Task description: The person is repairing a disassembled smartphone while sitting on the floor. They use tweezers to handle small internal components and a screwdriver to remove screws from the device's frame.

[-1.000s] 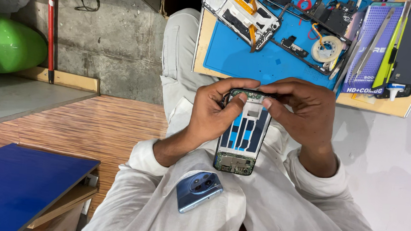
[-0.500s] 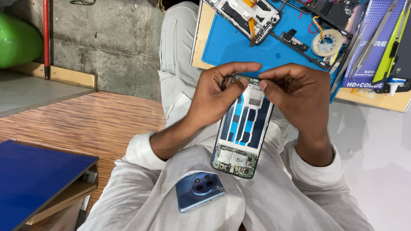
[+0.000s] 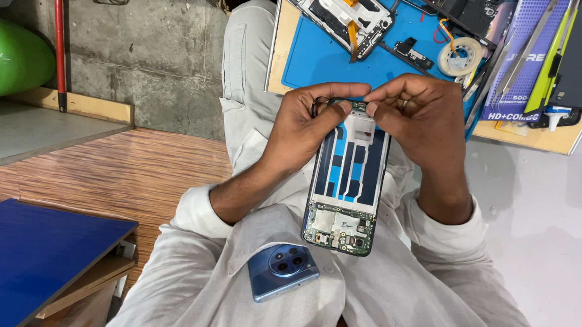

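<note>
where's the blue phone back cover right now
In the head view the blue back cover lies on the person's shirt front, low and centre-left, just below and left of the opened phone held in both hands.

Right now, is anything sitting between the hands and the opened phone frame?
Nothing visible does. The left hand and the right hand both pinch the top end of the opened phone frame directly.

Opened phone frame (image 3: 347, 180), centre of frame: back removed, green circuit board at lower end, blue strips inside. Left hand (image 3: 303, 127) and right hand (image 3: 425, 121) pinch its upper end, fingers (image 3: 339, 91) meeting at top edge. Blue rear cover (image 3: 281, 270) with camera ring on lap, lower centre. Blue mat (image 3: 331, 61) on wooden worktop (image 3: 281, 42), top centre; tape roll (image 3: 460, 56) upper right. Green ball (image 3: 4, 58) upper left.
</note>
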